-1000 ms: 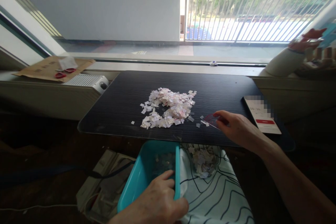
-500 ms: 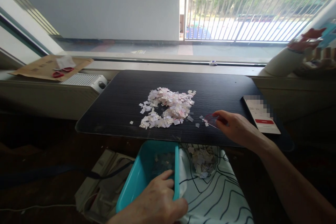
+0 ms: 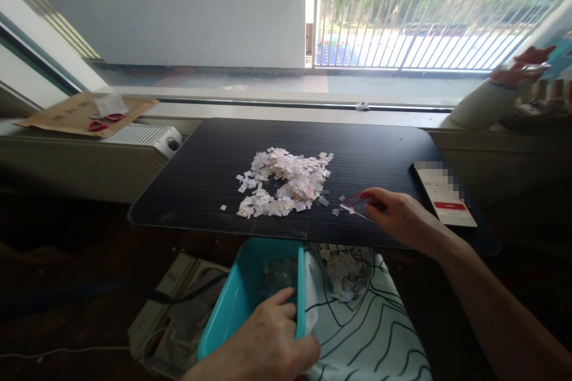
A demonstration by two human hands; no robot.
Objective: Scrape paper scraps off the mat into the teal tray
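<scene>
Small white and pinkish paper scraps [image 3: 308, 187] lie heaped on the black tabletop [image 3: 179, 190]. To the right of the heap, near the front edge, my right hand [image 3: 391, 211] pinches a thin see-through sheet with a reddish edge [image 3: 356, 201], held low against the table. A few clear and white bits [image 3: 336, 212] lie beside its tip. Below the table, my left hand [image 3: 277, 333] grips the right rim of a teal bin [image 3: 232, 303], fingers inside and thumb outside. Clear scraps [image 3: 279, 274] rest at the bin's bottom.
Right of the bin, a patterned white cloth or bag [image 3: 357, 339] holds more paper scraps [image 3: 346, 274]. A phone [image 3: 447, 199] lies at the table's right. Red-handled scissors [image 3: 105, 122] sit on a brown envelope [image 3: 67, 116] on the left sill. A white vase-like object [image 3: 485, 98] stands at right.
The sheet in my right hand has tilted slightly and shifted a little left, against the small bits at its tip. My left hand stays on the bin's rim.
</scene>
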